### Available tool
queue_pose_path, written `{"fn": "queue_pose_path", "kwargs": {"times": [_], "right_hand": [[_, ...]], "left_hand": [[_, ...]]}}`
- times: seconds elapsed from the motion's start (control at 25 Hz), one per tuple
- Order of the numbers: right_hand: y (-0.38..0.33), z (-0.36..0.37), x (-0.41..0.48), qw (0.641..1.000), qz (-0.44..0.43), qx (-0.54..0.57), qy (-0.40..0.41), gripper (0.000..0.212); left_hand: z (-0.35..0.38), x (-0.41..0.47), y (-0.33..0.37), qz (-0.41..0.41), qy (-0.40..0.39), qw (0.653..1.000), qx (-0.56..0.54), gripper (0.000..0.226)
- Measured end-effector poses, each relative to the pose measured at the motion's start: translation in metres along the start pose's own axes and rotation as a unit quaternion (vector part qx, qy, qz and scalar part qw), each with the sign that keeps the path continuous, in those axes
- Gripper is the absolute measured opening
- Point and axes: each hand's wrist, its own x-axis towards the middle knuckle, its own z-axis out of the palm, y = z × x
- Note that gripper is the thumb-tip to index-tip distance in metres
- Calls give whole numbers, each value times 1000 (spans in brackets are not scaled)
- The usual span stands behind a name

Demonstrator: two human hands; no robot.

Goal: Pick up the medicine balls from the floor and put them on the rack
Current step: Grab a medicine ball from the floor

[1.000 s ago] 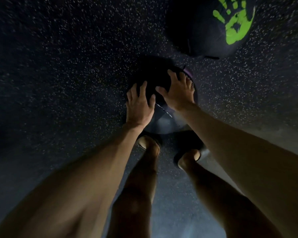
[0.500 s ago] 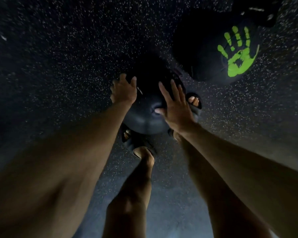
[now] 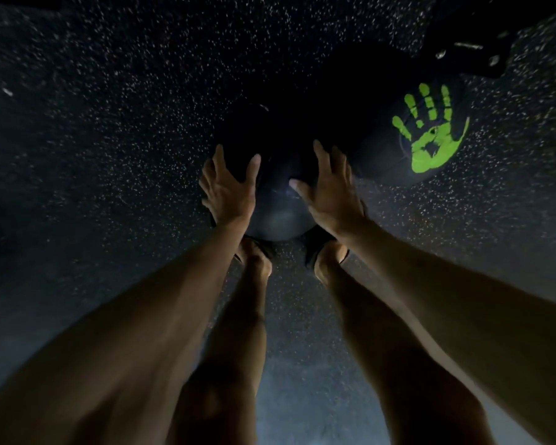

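A dark medicine ball (image 3: 278,207) sits between my two hands, right in front of my feet on the speckled floor. My left hand (image 3: 230,191) presses its left side with fingers spread. On the ball's right side lies my right hand (image 3: 329,194), fingers spread too. Whether the ball touches the floor I cannot tell in the dim light. A second black medicine ball with a green handprint (image 3: 430,133) lies on the floor up and to the right. The rack is not in view.
The floor is black rubber with white flecks (image 3: 109,139). A dark metal piece with bolts (image 3: 475,56) lies at the top right corner, just beyond the handprint ball. My legs and sandalled feet (image 3: 257,258) stand just below the ball.
Both hands have shifted from the top of the ball to its two sides. The view has tilted, so the handprint ball sits lower in the frame.
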Motion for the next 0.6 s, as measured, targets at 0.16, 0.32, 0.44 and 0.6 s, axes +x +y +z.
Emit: {"fn": "queue_pose_path", "kwargs": {"times": [0.16,0.32,0.44,0.6], "right_hand": [[-14,28,-13,996,49,75,23,105],[-35,28,19,989,82,107,64,103],[-44,15,40,991,98,57,77,97],[-66,-10,74,986,136,31,87,95]], "left_hand": [[-12,49,38,-38,-30,998,33,74],[-19,82,65,-36,-45,997,52,65],[-23,81,65,52,-5,999,5,62],[-29,59,39,166,0,986,25,67]]}}
